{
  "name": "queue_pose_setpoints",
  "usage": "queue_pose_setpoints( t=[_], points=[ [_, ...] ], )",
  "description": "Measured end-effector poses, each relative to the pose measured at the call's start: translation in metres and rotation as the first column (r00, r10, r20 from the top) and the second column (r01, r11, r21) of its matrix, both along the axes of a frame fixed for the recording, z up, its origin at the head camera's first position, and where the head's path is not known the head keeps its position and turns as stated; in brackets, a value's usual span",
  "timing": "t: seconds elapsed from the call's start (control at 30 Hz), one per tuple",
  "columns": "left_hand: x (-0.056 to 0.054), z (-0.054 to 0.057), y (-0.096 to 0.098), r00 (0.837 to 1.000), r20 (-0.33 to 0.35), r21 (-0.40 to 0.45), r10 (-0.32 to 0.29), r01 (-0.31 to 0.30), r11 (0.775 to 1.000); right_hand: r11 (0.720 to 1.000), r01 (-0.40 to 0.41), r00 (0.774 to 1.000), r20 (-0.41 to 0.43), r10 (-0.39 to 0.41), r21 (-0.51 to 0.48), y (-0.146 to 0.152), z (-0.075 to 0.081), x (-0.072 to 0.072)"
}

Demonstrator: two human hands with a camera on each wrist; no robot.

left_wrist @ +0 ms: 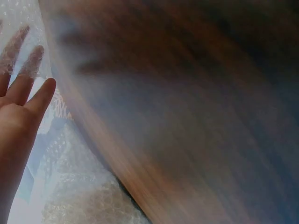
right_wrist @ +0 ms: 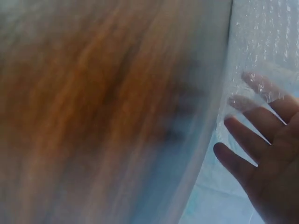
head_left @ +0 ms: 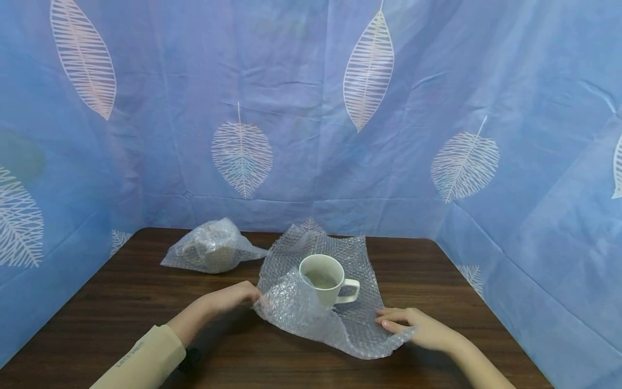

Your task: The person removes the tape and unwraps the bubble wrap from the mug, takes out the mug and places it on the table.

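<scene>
A white mug (head_left: 332,295) with its handle to the right stands upright on a sheet of clear bubble wrap (head_left: 366,275). A near flap of the sheet leans against the mug's lower left side. My left hand (head_left: 233,296) is at the sheet's left edge, and in the left wrist view its extended fingers (left_wrist: 21,88) show partly through the plastic. At the near right corner, my right hand (head_left: 415,326) touches the sheet. Its fingers (right_wrist: 247,137) are spread and fairly straight in the right wrist view, some tips behind the plastic.
A bubble-wrapped bundle (head_left: 214,248) lies at the back left of the dark wooden table (head_left: 413,275); its contents are unclear. Blue leaf-patterned cloth (head_left: 301,162) hangs behind and along both sides. A small dark object (head_left: 190,359) is beneath the left sleeve.
</scene>
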State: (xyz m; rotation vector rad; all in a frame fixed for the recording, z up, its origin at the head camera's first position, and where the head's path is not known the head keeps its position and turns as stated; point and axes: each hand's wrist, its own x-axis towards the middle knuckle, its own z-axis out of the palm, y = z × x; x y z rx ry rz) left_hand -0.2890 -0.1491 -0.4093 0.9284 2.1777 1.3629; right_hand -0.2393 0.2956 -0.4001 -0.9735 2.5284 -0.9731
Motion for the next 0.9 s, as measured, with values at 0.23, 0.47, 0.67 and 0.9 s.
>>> queue_pose_setpoints(
  t=[0.23,0.47,0.67,0.9],
  points=[
    [0.004,-0.003,0.005,0.991,0.046,-0.112,0.125,-0.12,0.986,0.998,-0.019,0.997,0.073,0.015,0.054,-0.003,-0.001,-0.002],
    [0.007,-0.002,0.005,0.982,0.051,-0.162,0.185,-0.174,0.971,0.996,-0.017,0.993,0.114,0.007,0.093,-0.001,-0.006,-0.007],
    [0.0,-0.004,0.004,0.998,-0.038,-0.14,0.046,-0.051,0.989,0.994,-0.007,0.992,0.128,-0.008,0.112,-0.005,-0.005,-0.011],
    [-0.007,-0.003,0.005,0.999,-0.053,-0.154,0.013,-0.021,0.988,0.99,-0.035,0.987,0.161,0.013,0.138,-0.005,-0.009,-0.023]
  ],
)
